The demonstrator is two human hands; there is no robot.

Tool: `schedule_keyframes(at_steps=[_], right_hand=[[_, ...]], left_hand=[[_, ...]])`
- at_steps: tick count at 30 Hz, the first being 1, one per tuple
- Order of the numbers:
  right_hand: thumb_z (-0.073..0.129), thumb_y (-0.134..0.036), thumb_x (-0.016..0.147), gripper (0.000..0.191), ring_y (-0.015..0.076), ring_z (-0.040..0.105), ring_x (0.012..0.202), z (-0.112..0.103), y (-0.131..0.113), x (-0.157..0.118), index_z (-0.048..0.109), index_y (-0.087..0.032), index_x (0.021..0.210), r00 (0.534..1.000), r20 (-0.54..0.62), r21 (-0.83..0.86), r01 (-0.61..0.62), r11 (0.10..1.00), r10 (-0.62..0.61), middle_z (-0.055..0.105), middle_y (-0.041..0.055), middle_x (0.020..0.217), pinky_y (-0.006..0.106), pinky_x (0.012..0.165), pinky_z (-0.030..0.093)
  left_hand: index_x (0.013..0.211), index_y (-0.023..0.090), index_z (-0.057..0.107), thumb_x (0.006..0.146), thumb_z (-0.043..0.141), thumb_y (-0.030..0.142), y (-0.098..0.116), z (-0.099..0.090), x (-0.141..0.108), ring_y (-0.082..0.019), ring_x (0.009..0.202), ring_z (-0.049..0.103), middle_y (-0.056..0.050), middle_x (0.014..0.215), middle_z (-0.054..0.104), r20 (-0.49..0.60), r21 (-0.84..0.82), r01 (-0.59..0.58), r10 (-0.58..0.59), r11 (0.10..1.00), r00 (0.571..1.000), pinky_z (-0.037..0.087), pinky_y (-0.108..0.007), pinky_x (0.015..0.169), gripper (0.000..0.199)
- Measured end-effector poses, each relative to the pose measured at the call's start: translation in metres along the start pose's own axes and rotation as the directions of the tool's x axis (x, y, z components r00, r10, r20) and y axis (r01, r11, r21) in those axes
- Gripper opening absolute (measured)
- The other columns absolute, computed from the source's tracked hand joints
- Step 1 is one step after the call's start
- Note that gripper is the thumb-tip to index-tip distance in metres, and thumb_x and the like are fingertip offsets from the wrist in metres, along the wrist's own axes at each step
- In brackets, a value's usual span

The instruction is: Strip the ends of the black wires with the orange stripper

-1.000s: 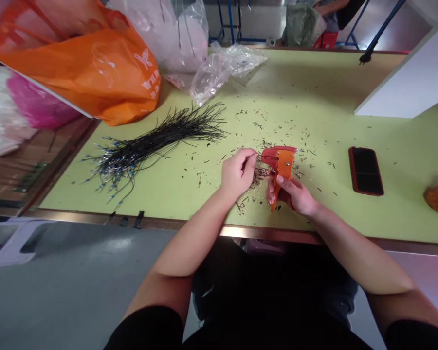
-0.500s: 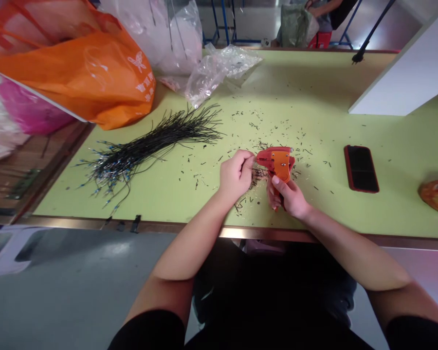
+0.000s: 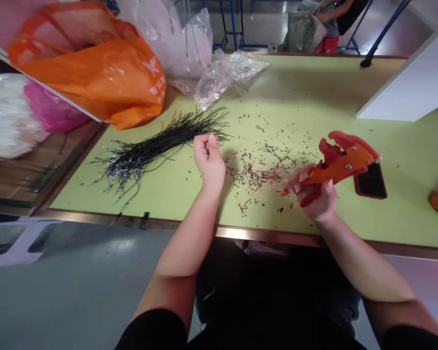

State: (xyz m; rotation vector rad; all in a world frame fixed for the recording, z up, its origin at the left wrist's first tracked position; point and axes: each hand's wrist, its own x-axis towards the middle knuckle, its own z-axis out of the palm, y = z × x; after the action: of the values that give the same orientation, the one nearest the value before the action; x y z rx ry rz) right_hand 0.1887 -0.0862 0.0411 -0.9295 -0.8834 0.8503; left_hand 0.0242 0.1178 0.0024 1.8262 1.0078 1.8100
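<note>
Left hand (image 3: 209, 163) is curled up with its fingertips pinched together, just beside the bundle of black wires (image 3: 156, 146) with blue ends, though I can't tell if there's a strand in that pinch. Right hand (image 3: 314, 192) has its grip clamped around an orange wire stripper (image 3: 345, 163), held up above the lime-green tabletop (image 3: 397, 228) and overlapping a red-cased phone (image 3: 372, 184) in view. A scatter of wire clippings (image 3: 259, 177) lies just left of that hand.
</note>
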Motion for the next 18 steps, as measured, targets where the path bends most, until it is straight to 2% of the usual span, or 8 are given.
schedule_keyframes(at_steps=[2, 4, 6, 8, 13, 18], right_hand=[[0.071, -0.075, 0.089, 0.049, 0.0197, 0.051, 0.061, -0.004, -0.001, 0.003, 0.064, -0.027, 0.091, 0.998, -0.01, 0.041, -0.055, 0.998, 0.056, 0.053, -0.0003, 0.071, 0.04, 0.066, 0.055], [0.072, -0.077, 0.087, 0.051, 0.0206, 0.054, 0.065, -0.005, 0.004, 0.005, 0.064, -0.027, 0.093, 0.992, 0.015, 0.039, -0.128, 0.991, 0.127, 0.054, 0.0004, 0.073, 0.041, 0.069, 0.056], [0.071, -0.081, 0.085, 0.057, 0.0219, 0.057, 0.069, -0.005, 0.012, 0.006, 0.064, -0.026, 0.095, 0.974, 0.073, 0.024, -0.218, 0.976, 0.216, 0.056, 0.0012, 0.075, 0.041, 0.069, 0.056], [0.068, -0.085, 0.084, 0.061, 0.023, 0.059, 0.071, -0.003, 0.018, 0.006, 0.065, -0.026, 0.097, 0.951, 0.135, 0.017, -0.282, 0.959, 0.277, 0.058, 0.0023, 0.076, 0.04, 0.068, 0.055], [0.064, -0.088, 0.085, 0.065, 0.0248, 0.066, 0.08, 0.003, 0.024, 0.006, 0.065, -0.024, 0.097, 0.929, 0.22, 0.007, -0.307, 0.952, 0.298, 0.065, 0.0063, 0.086, 0.039, 0.072, 0.057], [0.06, -0.088, 0.088, 0.063, 0.0269, 0.067, 0.089, 0.004, 0.027, 0.008, 0.063, -0.026, 0.1, 0.919, 0.236, 0.011, -0.328, 0.945, 0.316, 0.065, 0.0067, 0.088, 0.04, 0.075, 0.059]], left_hand=[[0.099, 0.024, 0.058, 0.112, 0.046, 0.067, 0.003, 0.0, -0.002, -0.007, 0.07, 0.057, 0.004, 0.081, 0.064, 0.046, -0.01, 0.006, -0.006, 1.0, 0.999, 0.042, -0.028, 0.062, 0.047], [0.101, 0.024, 0.063, 0.113, 0.047, 0.063, 0.015, 0.0, -0.011, -0.009, 0.064, 0.056, 0.003, 0.078, 0.066, 0.155, -0.014, -0.012, 0.014, 1.0, 0.988, 0.042, -0.028, 0.058, 0.044], [0.102, 0.023, 0.067, 0.113, 0.049, 0.058, 0.028, 0.0, -0.022, -0.01, 0.059, 0.057, 0.003, 0.075, 0.068, 0.251, 0.009, -0.072, 0.067, 0.997, 0.966, 0.043, -0.028, 0.058, 0.041], [0.102, 0.022, 0.07, 0.113, 0.051, 0.052, 0.037, -0.002, -0.029, -0.01, 0.058, 0.058, 0.002, 0.075, 0.071, 0.302, 0.03, -0.152, 0.136, 0.988, 0.944, 0.044, -0.027, 0.059, 0.037], [0.101, 0.02, 0.075, 0.111, 0.055, 0.04, 0.049, -0.004, -0.031, -0.012, 0.066, 0.067, -0.003, 0.084, 0.08, 0.365, 0.025, -0.26, 0.234, 0.965, 0.901, 0.048, -0.027, 0.065, 0.031], [0.098, 0.021, 0.079, 0.112, 0.052, 0.038, 0.058, -0.004, -0.036, -0.014, 0.068, 0.071, -0.003, 0.081, 0.08, 0.426, 0.071, -0.358, 0.296, 0.931, 0.855, 0.051, -0.026, 0.066, 0.034]])
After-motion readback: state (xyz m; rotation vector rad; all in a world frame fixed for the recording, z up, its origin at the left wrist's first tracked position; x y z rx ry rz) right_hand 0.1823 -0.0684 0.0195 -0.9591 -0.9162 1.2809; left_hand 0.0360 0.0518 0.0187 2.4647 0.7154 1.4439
